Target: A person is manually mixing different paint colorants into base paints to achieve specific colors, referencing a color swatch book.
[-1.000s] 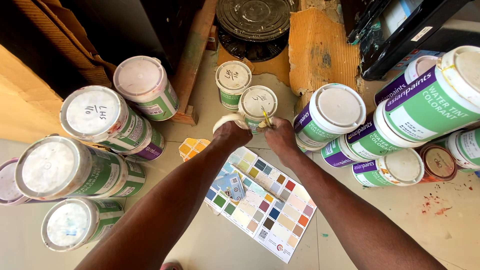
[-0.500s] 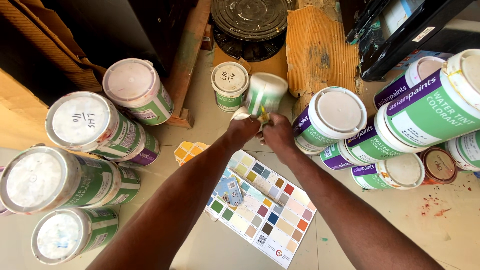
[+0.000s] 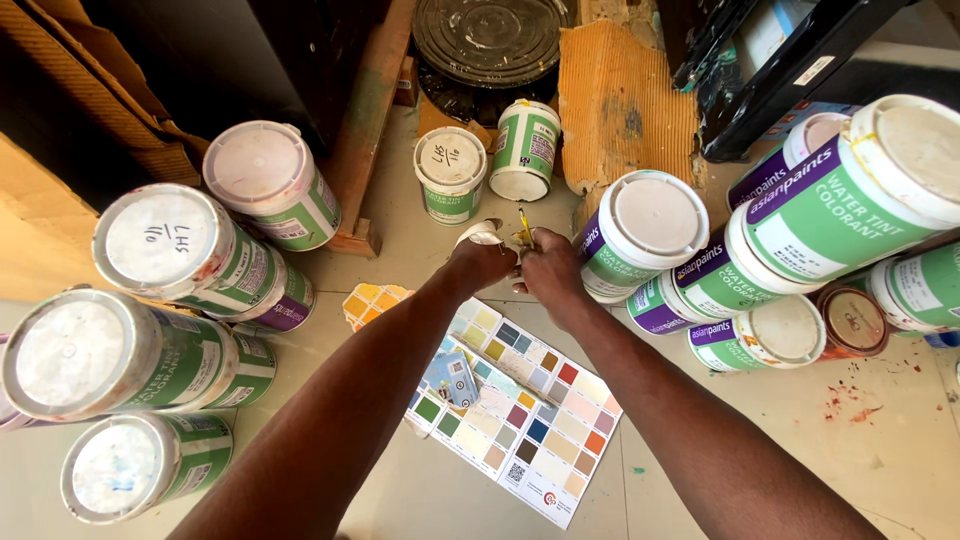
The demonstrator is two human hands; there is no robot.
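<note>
While left hand (image 3: 480, 262) clamps white lid (image 3: 478, 236), right hand (image 3: 548, 272) fingers pinch yellow tool (image 3: 524, 226), upright, just beside lid.

Paint shop floor: stacked colorant tins (image 3: 170, 250), shade card (image 3: 520, 410).

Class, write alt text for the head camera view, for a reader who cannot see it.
Two bare hands meet over a floor: the left hand holds a small white lid, the right hand a thin yellow tool. A colour chart lies below the forearms, and green-and-white paint cans stand and lie all around.
</note>
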